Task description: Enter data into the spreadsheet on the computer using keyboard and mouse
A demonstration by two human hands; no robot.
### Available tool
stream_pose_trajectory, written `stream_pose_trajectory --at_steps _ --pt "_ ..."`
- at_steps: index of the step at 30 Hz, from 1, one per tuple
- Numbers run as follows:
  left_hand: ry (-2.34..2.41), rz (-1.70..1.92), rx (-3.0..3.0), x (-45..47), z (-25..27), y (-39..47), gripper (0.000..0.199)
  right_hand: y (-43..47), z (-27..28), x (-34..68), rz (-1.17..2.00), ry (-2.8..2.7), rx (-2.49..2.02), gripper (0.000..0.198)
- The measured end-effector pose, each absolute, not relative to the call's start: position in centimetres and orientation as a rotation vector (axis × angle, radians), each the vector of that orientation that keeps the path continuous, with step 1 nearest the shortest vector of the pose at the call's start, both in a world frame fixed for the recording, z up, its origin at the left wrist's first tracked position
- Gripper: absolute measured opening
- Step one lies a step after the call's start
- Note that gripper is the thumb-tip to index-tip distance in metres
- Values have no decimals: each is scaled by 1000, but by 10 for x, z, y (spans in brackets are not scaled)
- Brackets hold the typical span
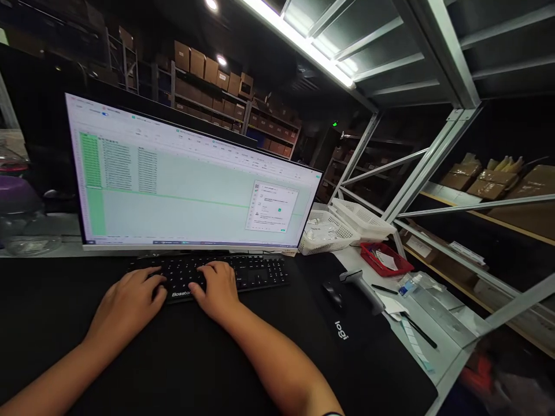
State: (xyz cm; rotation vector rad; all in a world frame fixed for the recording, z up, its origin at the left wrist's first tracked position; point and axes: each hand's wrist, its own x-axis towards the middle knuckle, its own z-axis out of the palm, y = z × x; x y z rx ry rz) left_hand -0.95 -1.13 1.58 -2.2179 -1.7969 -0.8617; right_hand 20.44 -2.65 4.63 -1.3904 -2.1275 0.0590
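Observation:
A black keyboard [255, 276] lies in front of a wide monitor [195, 208] that shows a spreadsheet with a green column and a small chat-like window at its right. On the keyboard's left end rests my left hand [132, 297], fingers stretched over the keys and holding nothing. My right hand [218, 289] lies over the middle keys, its fingers apart and its thumb near the front edge. To the right, a black mouse [333, 294] sits on the dark desk mat [277, 341], untouched. Beside it is a grey handheld barcode scanner [364, 292].
White plastic baskets [347, 237] and a red basket [384, 260] stand right of the monitor. Pens, paper and a small bottle [410, 284] lie near the right edge. A metal rack [433, 162] rises at the right. Clear containers [30, 237] are at the left.

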Motion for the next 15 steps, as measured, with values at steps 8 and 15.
stream_pose_trajectory --at_steps 8,15 --pt "-1864 -813 -2253 -7 16 -12 60 -30 46 202 99 -2195 -1391 36" --pt "-1838 -790 -2288 -7 12 -11 59 -33 54 203 119 -2192 -1367 33"
